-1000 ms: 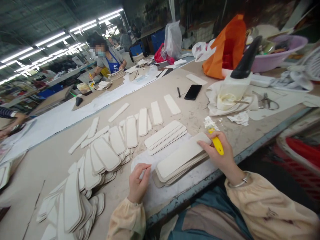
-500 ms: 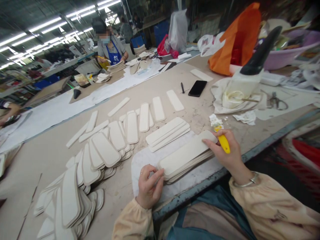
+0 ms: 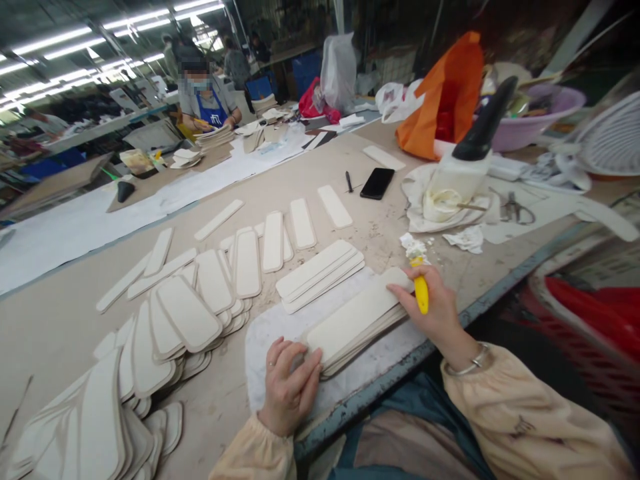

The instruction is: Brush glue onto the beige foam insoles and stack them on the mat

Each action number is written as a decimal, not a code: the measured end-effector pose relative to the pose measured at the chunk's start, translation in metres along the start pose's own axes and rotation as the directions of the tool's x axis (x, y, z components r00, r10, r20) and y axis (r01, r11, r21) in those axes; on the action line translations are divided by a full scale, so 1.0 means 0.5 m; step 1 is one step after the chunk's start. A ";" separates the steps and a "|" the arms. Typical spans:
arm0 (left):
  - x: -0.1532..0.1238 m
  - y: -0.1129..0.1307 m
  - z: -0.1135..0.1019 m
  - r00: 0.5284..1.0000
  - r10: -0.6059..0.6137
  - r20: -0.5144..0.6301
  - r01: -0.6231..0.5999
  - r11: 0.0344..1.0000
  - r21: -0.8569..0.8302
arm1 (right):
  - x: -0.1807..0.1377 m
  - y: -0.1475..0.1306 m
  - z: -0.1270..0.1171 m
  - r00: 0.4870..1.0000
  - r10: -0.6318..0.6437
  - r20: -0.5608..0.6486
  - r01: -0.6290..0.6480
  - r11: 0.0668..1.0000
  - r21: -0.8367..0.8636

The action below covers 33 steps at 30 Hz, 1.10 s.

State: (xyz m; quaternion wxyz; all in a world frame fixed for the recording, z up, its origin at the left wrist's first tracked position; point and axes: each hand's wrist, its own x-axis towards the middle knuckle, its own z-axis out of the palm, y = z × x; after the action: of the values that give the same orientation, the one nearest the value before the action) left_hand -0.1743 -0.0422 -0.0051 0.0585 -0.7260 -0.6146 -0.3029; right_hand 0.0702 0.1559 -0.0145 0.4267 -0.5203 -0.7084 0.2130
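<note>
A neat stack of long cream panels point(image 3: 355, 310) with rounded ends lies on a white sheet near the table's front edge. My left hand point(image 3: 291, 380) has its bent fingers pressed together on the stack's left end, at the top panel's corner. At the far right end, the thumb of my right hand point(image 3: 434, 303) rests on the top panel. That same hand holds a yellow-handled brush point(image 3: 421, 293), its handle pointing down toward me; white clumps lie by its tip. Behind the stack lies a smaller pile of matching panels point(image 3: 320, 275).
Overlapping panels point(image 3: 187, 317) spread across the left. Farther back are a black phone point(image 3: 377, 183), a white bottle point(image 3: 457, 177) with a black top, scissors point(image 3: 517, 210) and an orange bag point(image 3: 445, 100). A co-worker point(image 3: 207, 100) in a blue apron works across the table.
The view has turned slightly right, so things sit farther left. My left fingers have closed in over the stack's left end. My right hand keeps its hold on the brush and panel end.
</note>
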 end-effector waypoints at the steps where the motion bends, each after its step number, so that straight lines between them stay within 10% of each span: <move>1: 0.000 0.000 0.000 1.000 0.003 -0.004 -0.003 1.000 0.005 | 0.000 -0.002 0.000 1.000 -0.008 0.010 0.008 1.000 0.003; 24: 0.003 -0.030 0.005 0.988 0.150 -0.039 -0.150 0.989 0.012 | 0.001 0.001 -0.006 0.997 -0.040 0.061 0.036 0.997 0.061; 33: -0.004 -0.043 0.010 0.980 0.195 -0.028 -0.194 0.980 0.036 | -0.004 -0.018 -0.022 0.967 -0.245 0.065 0.249 0.967 -0.060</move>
State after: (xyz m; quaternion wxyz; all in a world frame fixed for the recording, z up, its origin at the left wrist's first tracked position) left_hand -0.1923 -0.0367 -0.0164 0.1094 -0.7768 -0.5444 -0.2970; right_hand 0.0744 0.1492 -0.0024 0.4117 -0.4359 -0.7863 0.1489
